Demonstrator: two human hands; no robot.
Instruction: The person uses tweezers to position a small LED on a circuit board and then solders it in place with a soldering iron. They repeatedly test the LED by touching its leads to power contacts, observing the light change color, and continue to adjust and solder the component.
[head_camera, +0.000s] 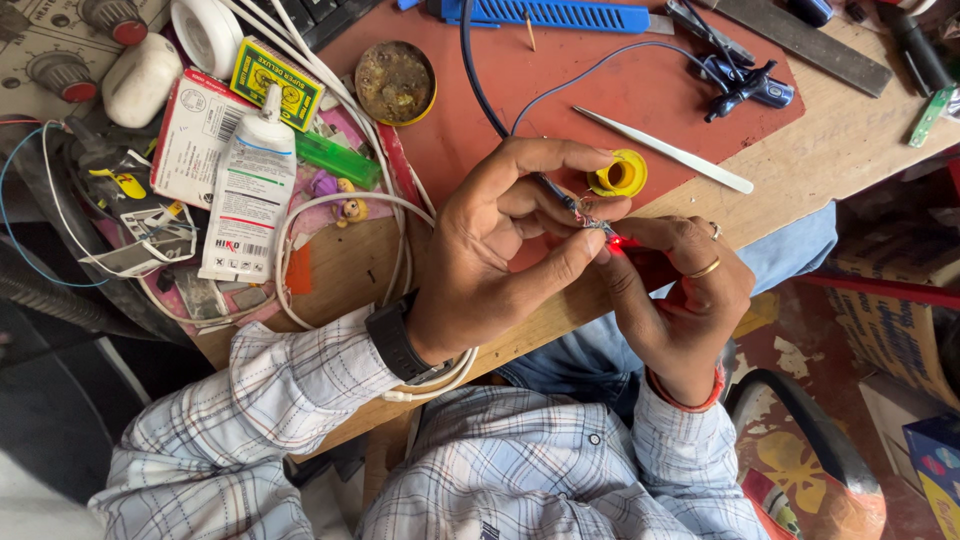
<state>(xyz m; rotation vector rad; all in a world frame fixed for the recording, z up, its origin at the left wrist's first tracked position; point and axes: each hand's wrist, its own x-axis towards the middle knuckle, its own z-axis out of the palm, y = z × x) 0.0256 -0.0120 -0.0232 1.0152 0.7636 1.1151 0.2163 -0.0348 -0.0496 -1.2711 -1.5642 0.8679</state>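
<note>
So there's a tiny glowing red LED component (617, 242) just over the wooden bench edge (850, 150), pinched on both sides: left hand (490, 255) fingertips closed on its thin dark wire (556, 192), right hand (680, 295) gripping it too. Yellow solder spool (618, 175) sits just behind.

Lit red LED (617, 243) on dark wire (478, 90)

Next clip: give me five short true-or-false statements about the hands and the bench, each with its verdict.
1. Both hands pinch a small part with a red glow. True.
2. The left hand wears a dark wristband. True.
3. The tweezers are held in the right hand. False: they lie on the red mat.
4. The yellow spool lies on the floor. False: it sits on the mat, just beyond the fingers.
5. The white tube lies left of the hands. True.
</note>
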